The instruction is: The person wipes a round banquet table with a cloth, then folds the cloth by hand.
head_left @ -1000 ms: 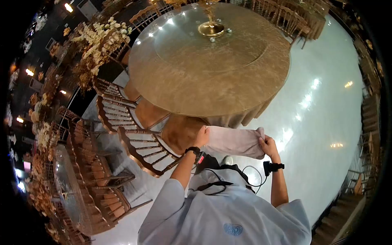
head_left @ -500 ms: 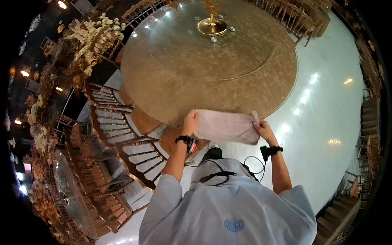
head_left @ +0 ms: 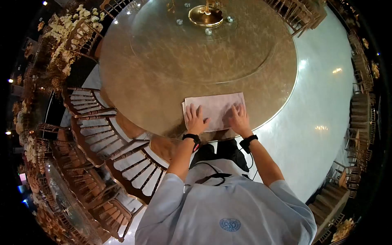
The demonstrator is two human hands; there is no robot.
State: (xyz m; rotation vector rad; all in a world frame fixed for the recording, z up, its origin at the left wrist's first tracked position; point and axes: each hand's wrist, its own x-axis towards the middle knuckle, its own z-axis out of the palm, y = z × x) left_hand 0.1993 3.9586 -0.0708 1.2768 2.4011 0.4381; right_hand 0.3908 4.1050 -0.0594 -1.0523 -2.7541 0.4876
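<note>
From the far left I log cream-white flower clusters (head_left: 77,26), then dark brown wooden chairs (head_left: 125,184) with spindle backs, drawn near the rim of the round, brown, marbled surface (head_left: 151,98). Left hand (head_left: 196,122): fingers spread, palm side down, pressing on the left part of a pale pink, rectangular, folded cloth (head_left: 214,100); I see no grip. The cloth lies flat close to the surface's near edge. Behind it, well apart, I note a shiny gold round stand base (head_left: 205,17). Right hand (head_left: 240,121): likewise spread, palm side down, touching the cloth's right part. Farther right, pale glossy floor (head_left: 314,106).
</note>
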